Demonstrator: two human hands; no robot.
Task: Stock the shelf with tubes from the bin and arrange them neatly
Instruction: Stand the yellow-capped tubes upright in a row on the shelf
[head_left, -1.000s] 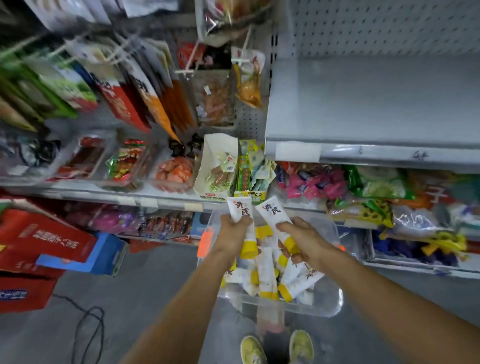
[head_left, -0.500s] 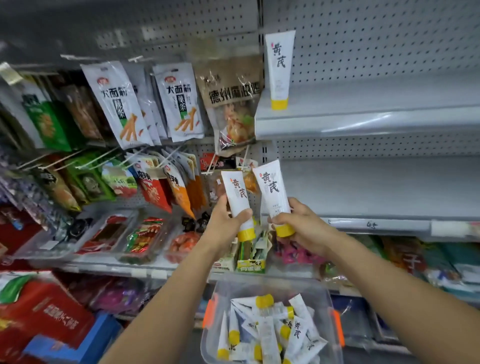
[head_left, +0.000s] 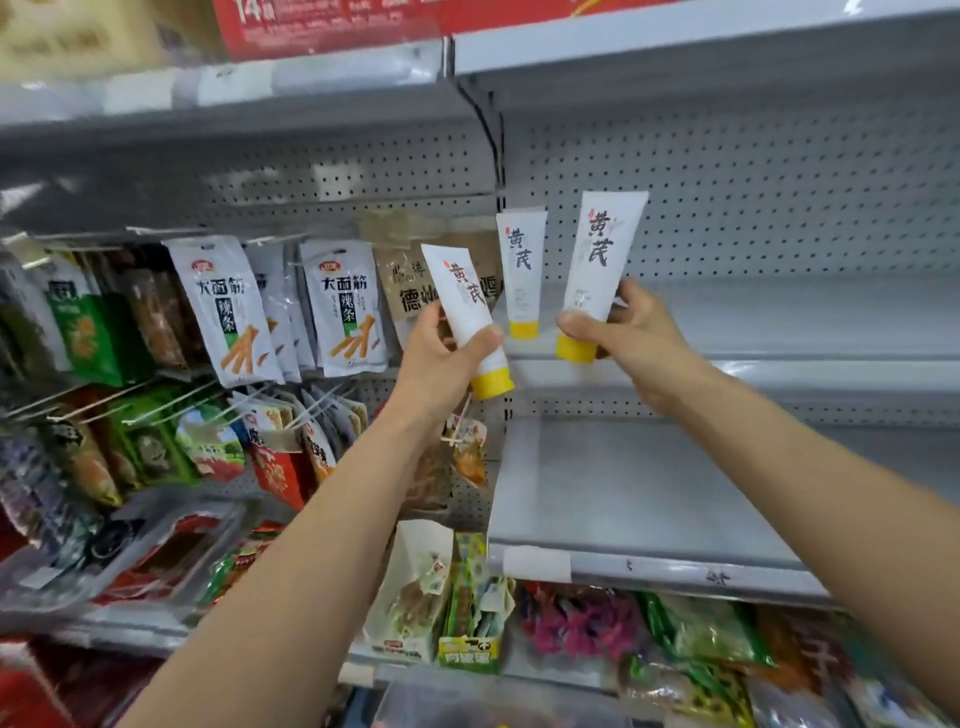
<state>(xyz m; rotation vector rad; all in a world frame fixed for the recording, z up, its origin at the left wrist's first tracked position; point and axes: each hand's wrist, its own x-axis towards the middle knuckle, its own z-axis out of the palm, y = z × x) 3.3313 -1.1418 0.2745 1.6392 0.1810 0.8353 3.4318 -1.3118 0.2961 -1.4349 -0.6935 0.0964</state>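
Observation:
My left hand grips a white tube with a yellow cap, tilted, cap down, in front of the shelf's left end. My right hand holds a second white tube upright, cap down, just above the grey shelf. A third tube stands on its yellow cap at the left end of that shelf, between my two hands. The bin is out of view apart from a sliver at the bottom edge.
Snack bags hang on pegs to the left of the shelf. A lower grey shelf lies bare beneath. Packaged goods fill the level below it. A red box sits on the top shelf.
Both hands have lifted their tubes from the bin up to the shelf level. The view tilted up, and the bin dropped out of sight.

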